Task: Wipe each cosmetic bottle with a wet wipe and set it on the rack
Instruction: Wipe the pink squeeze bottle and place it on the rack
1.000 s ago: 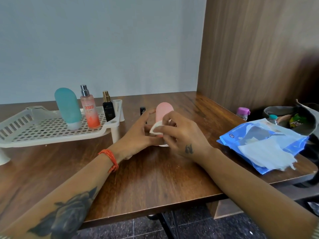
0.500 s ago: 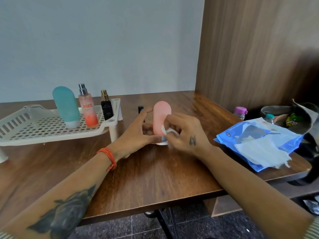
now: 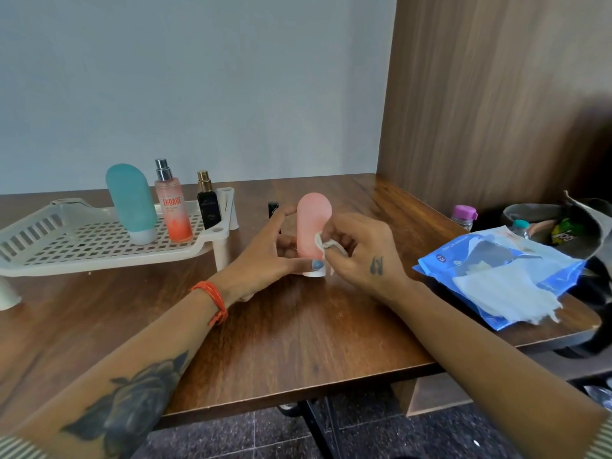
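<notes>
Three bottles stand on the rack [image 3: 66, 246] at the left of the frame: a teal tube [image 3: 131, 202] on its cap, an orange spray bottle [image 3: 174, 207] just right of it, and a small black bottle [image 3: 208, 207] at the rack's right corner. All three are upright and near one another on the slotted shelf.

At the centre of the frame a pink tube [image 3: 313, 226] stands cap down on the table [image 3: 298, 332]. The left hand [image 3: 265, 253] holds it from the left, thumb across the white cap and forefinger reaching up beside its body. The right hand [image 3: 357, 250] pinches a small folded wipe [image 3: 326, 241] and presses it against the tube's right side. A small black item [image 3: 273, 208] stands behind the left forefinger; what it is I cannot tell.

At the right of the frame a blue wipe pack [image 3: 490, 276] lies open on the table with a white sheet [image 3: 506, 293] pulled partly out over it. Behind it a grey pouch [image 3: 543, 220] gapes open, holding a teal-capped item and a green packet; the rest inside is unclear. A pink-capped bottle [image 3: 463, 216] stands left of the pouch.
</notes>
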